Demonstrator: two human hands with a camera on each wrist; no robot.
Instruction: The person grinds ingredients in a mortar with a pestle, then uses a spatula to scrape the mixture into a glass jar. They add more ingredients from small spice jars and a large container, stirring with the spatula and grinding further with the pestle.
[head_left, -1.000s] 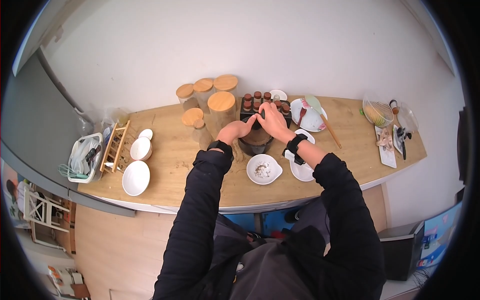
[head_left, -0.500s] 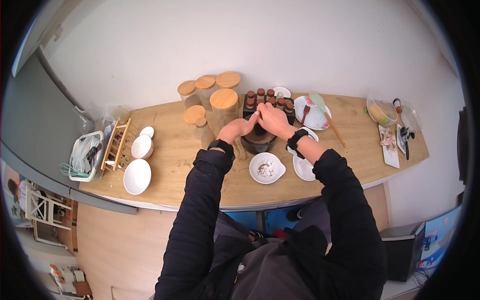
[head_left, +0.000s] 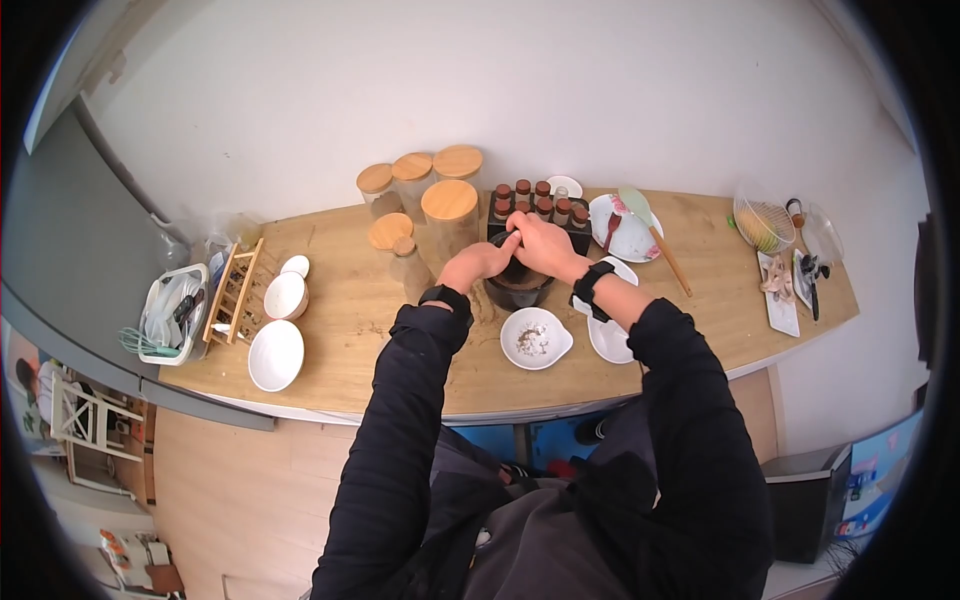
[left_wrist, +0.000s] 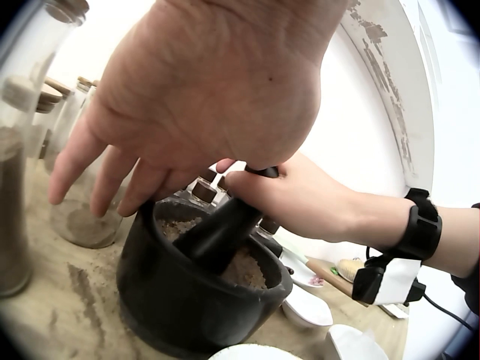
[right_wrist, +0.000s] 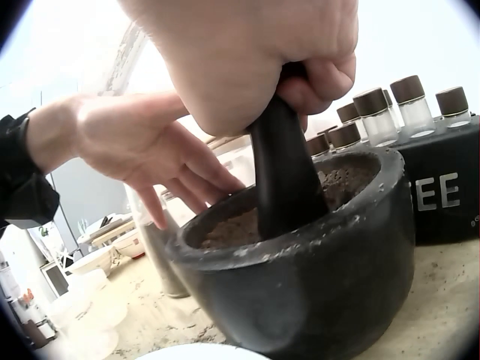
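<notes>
A black stone mortar (right_wrist: 300, 292) stands on the wooden counter, with brown ground crumbs (left_wrist: 244, 270) inside. My right hand (right_wrist: 255, 60) grips the top of the black pestle (right_wrist: 283, 169), fingers curled around it. The pestle leans inside the mortar, its lower end in the crumbs. My left hand (left_wrist: 210, 90) is held over the mortar's left side, its fingers (right_wrist: 206, 169) extended, fingertips close to the rim. In the head view the two hands (head_left: 545, 247) meet above the mortar. In front of it sits a white spouted bowl (head_left: 535, 338) with brown bits.
Wooden-lidded glass jars (head_left: 450, 205) stand left of the mortar, and a black rack (right_wrist: 450, 187) of small bottles behind it. White dishes (head_left: 612, 340) and a floral plate (head_left: 627, 243) with a spatula lie to the right. White bowls (head_left: 276, 355) are farther left.
My right hand has shifted slightly and the pestle's lean has changed inside the mortar. The left hand has stayed beside it. The head view has tilted a little.
</notes>
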